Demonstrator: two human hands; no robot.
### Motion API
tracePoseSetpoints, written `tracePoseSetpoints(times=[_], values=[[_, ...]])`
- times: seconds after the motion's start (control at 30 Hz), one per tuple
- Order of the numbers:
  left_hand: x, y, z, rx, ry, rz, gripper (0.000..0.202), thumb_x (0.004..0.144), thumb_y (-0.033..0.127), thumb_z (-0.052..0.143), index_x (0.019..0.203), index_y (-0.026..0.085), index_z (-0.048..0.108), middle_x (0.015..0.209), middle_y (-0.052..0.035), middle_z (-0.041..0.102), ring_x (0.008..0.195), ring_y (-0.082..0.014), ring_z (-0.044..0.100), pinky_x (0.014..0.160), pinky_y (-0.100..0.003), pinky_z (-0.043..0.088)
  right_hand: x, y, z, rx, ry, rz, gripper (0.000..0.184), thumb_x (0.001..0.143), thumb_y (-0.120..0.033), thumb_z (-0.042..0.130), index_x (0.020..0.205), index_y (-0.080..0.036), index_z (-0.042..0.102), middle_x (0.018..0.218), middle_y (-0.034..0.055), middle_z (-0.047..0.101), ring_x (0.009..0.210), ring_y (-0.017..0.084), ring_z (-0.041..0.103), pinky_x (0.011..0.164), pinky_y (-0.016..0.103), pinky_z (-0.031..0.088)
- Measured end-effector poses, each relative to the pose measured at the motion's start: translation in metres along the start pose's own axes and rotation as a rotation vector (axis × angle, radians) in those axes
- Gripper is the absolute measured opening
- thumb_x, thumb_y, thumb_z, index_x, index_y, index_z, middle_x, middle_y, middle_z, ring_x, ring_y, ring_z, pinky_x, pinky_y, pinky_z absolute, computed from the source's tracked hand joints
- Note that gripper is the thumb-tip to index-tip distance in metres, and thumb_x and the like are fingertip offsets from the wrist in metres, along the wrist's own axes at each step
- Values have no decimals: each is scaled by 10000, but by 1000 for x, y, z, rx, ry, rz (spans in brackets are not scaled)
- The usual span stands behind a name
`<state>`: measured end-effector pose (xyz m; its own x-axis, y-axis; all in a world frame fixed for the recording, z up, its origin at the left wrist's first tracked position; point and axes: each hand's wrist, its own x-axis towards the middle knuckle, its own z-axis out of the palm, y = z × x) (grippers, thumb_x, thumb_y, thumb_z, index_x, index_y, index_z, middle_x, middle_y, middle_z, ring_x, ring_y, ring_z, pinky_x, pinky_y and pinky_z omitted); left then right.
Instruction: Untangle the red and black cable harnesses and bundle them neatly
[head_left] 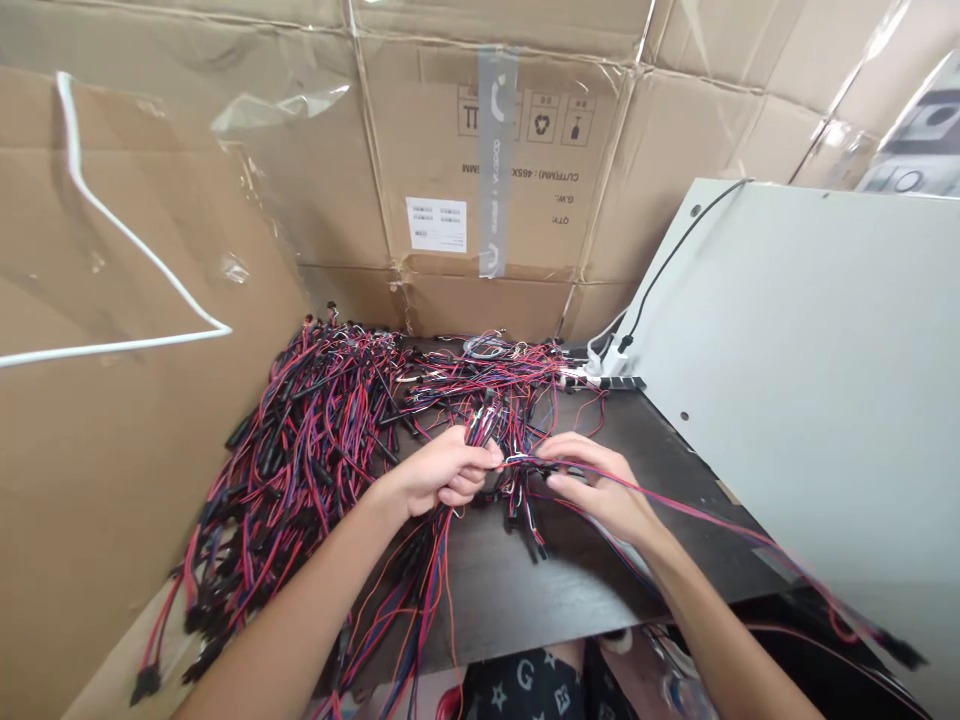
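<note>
A big heap of red, blue and black wires (315, 440) with black connectors covers the left and back of a dark table (525, 590). My left hand (442, 472) is closed round a bundle of these wires (480, 425) near the table's middle. Just to its right, my right hand (600, 485) pinches a thin wire strand (720, 520) that trails off to the lower right, blurred at its far end. The two hands nearly touch at the fingertips.
Cardboard walls (150, 420) stand on the left and behind, with clear tape and a white cord. A white panel (817, 380) with a black cable closes the right side. A power strip (607, 380) lies at the back right. Patterned dark clothing shows below the table edge.
</note>
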<state>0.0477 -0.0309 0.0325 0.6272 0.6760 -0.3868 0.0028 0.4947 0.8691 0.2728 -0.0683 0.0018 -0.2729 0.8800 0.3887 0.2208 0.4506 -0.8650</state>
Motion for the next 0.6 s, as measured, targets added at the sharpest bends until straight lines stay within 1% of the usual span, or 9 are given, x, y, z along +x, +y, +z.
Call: tracePoseSetpoints(times=[0.03,0.1,0.17,0.2,0.27,0.33,0.43,0.53,0.6], values=[[0,0,-1,-14,-5,5,202,708,203,680,683,180,481,447,121,224,357,-10,128,306,-105,109,7,0,5,-50,-28,-40,179,785,-222,658,960,-212,697,988,72,668,936,205,607,821,337,488],[-2,2,-2,-34,-21,9,187,701,195,680,689,179,494,444,123,216,356,-9,123,306,-101,111,20,0,13,-119,-65,-117,193,807,-209,625,989,-212,688,975,71,677,899,197,610,825,341,476],[-5,4,-3,-40,-34,11,178,692,193,683,692,178,506,442,123,214,354,-8,121,305,-100,111,30,3,18,-157,-104,-179,177,826,-180,572,957,-203,689,915,67,677,833,181,605,779,320,470],[-6,6,-3,-34,-33,14,176,685,190,686,691,178,511,441,122,219,353,-8,123,304,-101,110,34,4,19,-163,-137,-185,178,826,-162,550,929,-197,690,876,60,672,786,169,597,735,299,467],[-8,8,-4,-1,-14,25,175,669,184,691,682,178,517,437,118,234,350,-9,134,300,-106,112,41,8,19,-151,-213,-132,178,802,-133,534,876,-185,687,769,30,646,667,135,558,622,249,438],[-10,9,-6,55,5,32,174,664,186,689,669,179,515,431,114,248,348,-11,146,297,-112,118,44,11,17,-121,-284,-39,185,764,-111,532,858,-175,678,659,-9,595,560,104,487,525,212,377],[-9,9,-6,157,42,54,164,663,192,679,660,181,515,422,106,284,337,-15,176,297,-126,134,45,13,12,-62,-325,9,213,738,-105,532,882,-161,679,590,-30,542,513,86,427,483,198,324],[-8,8,-5,253,101,100,150,638,186,671,648,176,522,428,88,354,325,-22,225,293,-141,159,44,13,7,14,-334,2,184,792,-190,571,922,-158,697,577,-27,519,503,82,409,476,200,319],[-7,8,-4,321,127,120,133,622,180,661,645,171,530,434,79,394,321,-27,248,291,-149,186,42,14,5,105,-372,28,253,864,-295,548,1018,-159,695,550,-34,488,476,78,395,459,200,316]])
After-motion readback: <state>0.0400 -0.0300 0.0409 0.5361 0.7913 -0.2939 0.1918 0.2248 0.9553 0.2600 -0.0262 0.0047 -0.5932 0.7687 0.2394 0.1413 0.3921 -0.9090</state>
